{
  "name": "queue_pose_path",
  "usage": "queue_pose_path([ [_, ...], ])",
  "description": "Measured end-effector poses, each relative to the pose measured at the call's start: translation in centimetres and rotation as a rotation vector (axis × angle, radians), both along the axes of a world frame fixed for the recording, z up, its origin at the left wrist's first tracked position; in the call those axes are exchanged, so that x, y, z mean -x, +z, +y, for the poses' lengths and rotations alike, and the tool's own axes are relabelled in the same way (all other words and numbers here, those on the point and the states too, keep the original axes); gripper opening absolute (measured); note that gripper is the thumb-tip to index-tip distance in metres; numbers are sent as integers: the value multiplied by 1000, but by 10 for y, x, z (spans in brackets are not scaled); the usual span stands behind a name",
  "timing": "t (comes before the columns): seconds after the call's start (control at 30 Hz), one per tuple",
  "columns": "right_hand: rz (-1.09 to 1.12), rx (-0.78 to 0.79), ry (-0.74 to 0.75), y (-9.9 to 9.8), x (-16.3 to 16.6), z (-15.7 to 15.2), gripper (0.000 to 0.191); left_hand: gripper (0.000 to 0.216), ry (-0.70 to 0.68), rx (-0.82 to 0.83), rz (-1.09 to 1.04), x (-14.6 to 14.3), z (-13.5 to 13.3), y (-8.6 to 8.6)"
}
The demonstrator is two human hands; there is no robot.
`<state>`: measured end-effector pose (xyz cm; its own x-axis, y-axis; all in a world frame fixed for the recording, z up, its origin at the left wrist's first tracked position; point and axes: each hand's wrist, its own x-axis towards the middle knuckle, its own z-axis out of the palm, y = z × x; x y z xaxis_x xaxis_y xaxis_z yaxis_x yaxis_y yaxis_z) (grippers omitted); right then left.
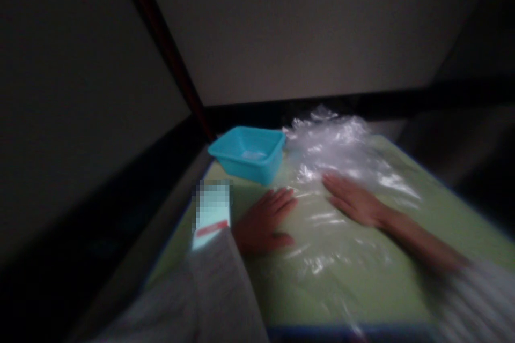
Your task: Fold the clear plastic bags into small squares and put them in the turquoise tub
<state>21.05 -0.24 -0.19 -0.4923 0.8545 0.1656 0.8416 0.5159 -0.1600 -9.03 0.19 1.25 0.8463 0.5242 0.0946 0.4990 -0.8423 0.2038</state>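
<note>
A clear plastic sheet or bag (325, 225) lies over the green table top (406, 295), bunched into a shiny heap towards the far side. My left hand (267, 222) rests flat near the sheet's left part, fingers stretched out. On the right, my right hand (352, 199) lies palm down on the plastic at the front of the heap, its fingers extended. Neither hand grips anything. The picture is dim and somewhat blurred, so the sheet's edges are hard to make out.
A turquoise plastic basin (257, 163) stands at the table's far left, beyond my left hand. Beside my left sleeve lies a lit phone-like screen (213, 209), partly pixelated. A pale wall (314, 27) rises behind the table.
</note>
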Motion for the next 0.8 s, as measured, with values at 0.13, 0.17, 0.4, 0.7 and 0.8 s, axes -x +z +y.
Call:
queue_pose_path([
  [0.13,58,-26,5,17,12,-17,59,72,55,-62,-138,-15,-23,6],
  [0.17,69,-54,3,19,17,-23,58,69,81,-61,-167,-21,-30,7],
  [0.4,-13,-129,60,2,39,-48,63,69,76,-32,-157,-53,-55,-7],
  [0.7,-15,-161,84,-24,34,-42,65,74,146,-21,-57,-45,-44,-15],
  [0.8,-12,-164,89,-25,32,-41,65,78,202,2,-18,-40,-44,-11],
])
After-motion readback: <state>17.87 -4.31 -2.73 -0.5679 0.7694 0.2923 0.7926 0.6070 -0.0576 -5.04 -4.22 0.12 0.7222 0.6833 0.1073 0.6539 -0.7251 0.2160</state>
